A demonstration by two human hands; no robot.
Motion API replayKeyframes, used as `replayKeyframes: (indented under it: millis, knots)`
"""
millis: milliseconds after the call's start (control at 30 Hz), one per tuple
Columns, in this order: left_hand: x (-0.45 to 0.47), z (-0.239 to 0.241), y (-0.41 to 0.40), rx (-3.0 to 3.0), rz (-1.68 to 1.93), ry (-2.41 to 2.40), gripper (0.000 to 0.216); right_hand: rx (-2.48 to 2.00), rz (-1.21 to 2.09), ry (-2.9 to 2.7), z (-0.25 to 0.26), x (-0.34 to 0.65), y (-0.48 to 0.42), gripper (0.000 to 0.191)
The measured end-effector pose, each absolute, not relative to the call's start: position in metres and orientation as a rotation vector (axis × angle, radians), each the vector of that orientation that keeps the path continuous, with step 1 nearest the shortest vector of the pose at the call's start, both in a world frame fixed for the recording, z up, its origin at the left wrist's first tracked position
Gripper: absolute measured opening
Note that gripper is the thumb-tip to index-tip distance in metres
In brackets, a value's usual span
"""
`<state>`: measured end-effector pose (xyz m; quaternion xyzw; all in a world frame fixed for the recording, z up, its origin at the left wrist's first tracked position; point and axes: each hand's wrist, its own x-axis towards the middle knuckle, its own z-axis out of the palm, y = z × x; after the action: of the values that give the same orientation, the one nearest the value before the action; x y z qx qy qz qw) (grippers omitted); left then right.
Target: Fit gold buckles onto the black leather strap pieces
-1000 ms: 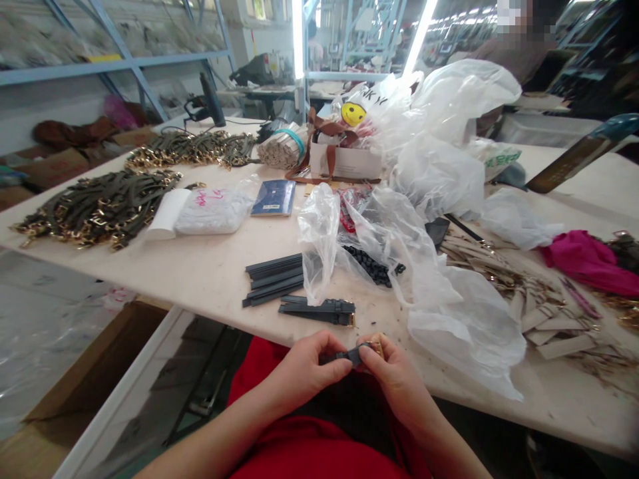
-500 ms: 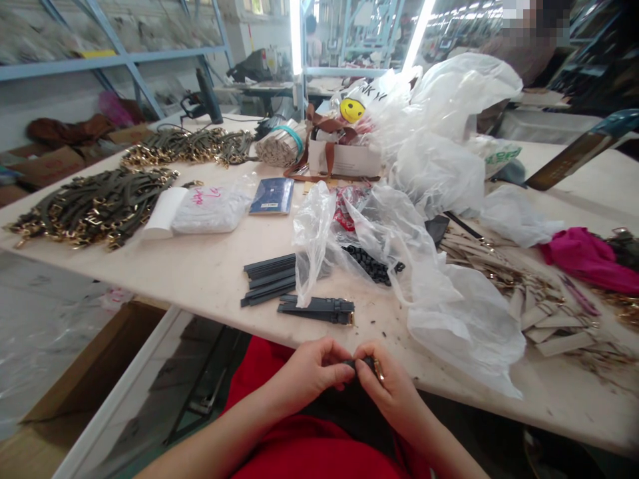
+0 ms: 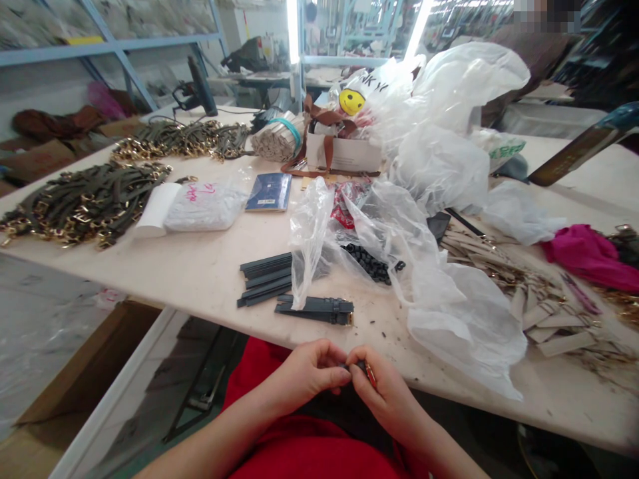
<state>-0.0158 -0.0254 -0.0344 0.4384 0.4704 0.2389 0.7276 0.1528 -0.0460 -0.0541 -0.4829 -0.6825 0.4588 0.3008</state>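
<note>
My left hand and my right hand meet just off the table's front edge. Thumbs and fingers of both are pinched on a small dark strap, mostly hidden by the fingers. Its gold buckle sticks out of the right hand. On the table in front lie a few dark straps with loops and a gold buckle. Behind them is a stack of plain dark strap strips. A pile of small black loops shows partly beneath clear plastic.
Olive straps with gold hardware lie heaped at left, beside a plastic-wrapped packet and a blue booklet. Beige straps and pink cloth cover the right. Plastic bags and a white box stand behind. A person is at back right.
The hands have drawn slightly closer together, and less of the dark strap and buckle shows between them. The view has shifted slightly; the things on the table look unmoved.
</note>
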Motion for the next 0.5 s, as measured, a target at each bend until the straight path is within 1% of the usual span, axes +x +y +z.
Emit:
replayKeyframes:
  millis: [167,367,500]
  knots:
    - [-0.022,-0.027,-0.021,1.076,0.467,1.028,0.027,-1.321,1.124,-1.747,-0.064,0.15,-0.042,0.013]
    - [-0.019,-0.03,-0.018,1.015,0.459,1.049,0.02,-1.336,1.057,-1.765,-0.07,0.151,-0.047,0.015]
    - [-0.019,-0.033,-0.017,1.082,0.423,1.065,0.014,-1.328,1.074,-1.745,-0.073,0.146,-0.05,0.014]
